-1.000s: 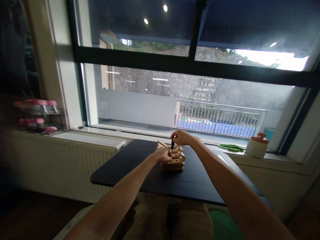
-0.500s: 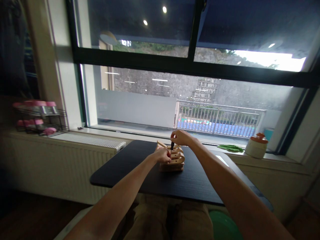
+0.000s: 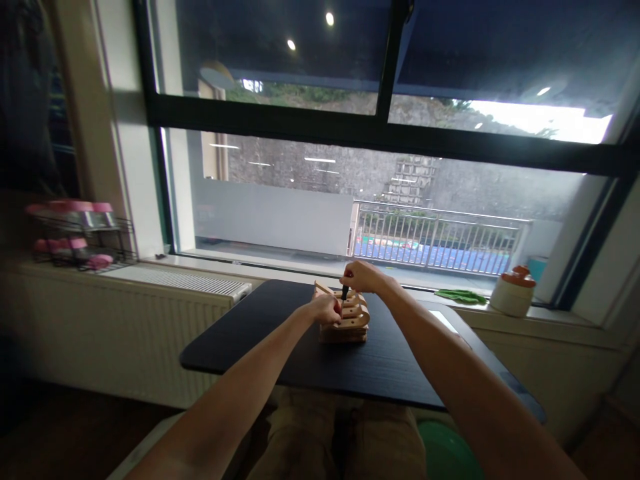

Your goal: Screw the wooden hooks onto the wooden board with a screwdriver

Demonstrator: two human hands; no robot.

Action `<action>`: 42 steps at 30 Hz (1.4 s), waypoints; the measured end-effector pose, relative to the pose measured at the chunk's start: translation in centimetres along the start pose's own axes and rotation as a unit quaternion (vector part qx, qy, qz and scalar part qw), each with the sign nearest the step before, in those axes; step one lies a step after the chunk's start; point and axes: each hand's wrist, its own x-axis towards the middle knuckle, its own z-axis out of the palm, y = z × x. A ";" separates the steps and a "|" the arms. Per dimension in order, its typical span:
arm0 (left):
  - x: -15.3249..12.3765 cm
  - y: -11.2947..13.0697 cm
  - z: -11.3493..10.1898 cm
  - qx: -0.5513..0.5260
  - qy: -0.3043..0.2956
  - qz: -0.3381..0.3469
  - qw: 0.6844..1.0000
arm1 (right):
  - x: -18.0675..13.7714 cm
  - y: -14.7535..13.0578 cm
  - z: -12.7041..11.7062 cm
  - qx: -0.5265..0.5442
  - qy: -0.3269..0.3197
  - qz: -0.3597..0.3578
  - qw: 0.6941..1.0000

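Note:
A stack of light wooden slats (image 3: pixel 350 320) stands on the far middle of a black table (image 3: pixel 280 347). My left hand (image 3: pixel 325 309) is closed against the stack's left side, with a small red part showing at its fingers. My right hand (image 3: pixel 363 275) is closed above the stack, pinching a short dark stick-like tool (image 3: pixel 344 292) that points down into the wooden pieces.
A white lidded jar with an orange top (image 3: pixel 513 292) and a green cloth (image 3: pixel 461 295) sit on the sill at right. A wire rack with pink-lidded containers (image 3: pixel 77 233) stands at left above a white radiator (image 3: pixel 180 280). A green object (image 3: pixel 445 453) lies under the table.
Almost nothing differs; both hands stay on the wooden stack, with the right hand and its dark tool shifting only slightly.

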 end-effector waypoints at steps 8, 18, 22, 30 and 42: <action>0.1 -0.5 0.4 0.000 0.008 -0.006 1.000 | 0.3 -0.5 -0.6 0.011 -0.017 -0.009 1.000; 0.3 -0.5 0.4 0.001 0.015 -0.010 1.000 | 0.1 -0.3 -0.5 0.013 -0.012 0.014 1.000; 0.1 -0.5 0.4 -0.002 0.018 -0.005 1.000 | 0.1 -0.5 -0.7 0.031 -0.030 0.002 0.999; 0.0 -0.2 0.2 -0.019 0.006 0.002 1.000 | 0.3 -0.2 -0.1 0.043 -0.068 0.001 0.997; -0.1 -0.2 0.1 -0.033 0.008 -0.011 0.999 | 0.0 -0.8 -0.4 0.018 0.005 0.010 1.000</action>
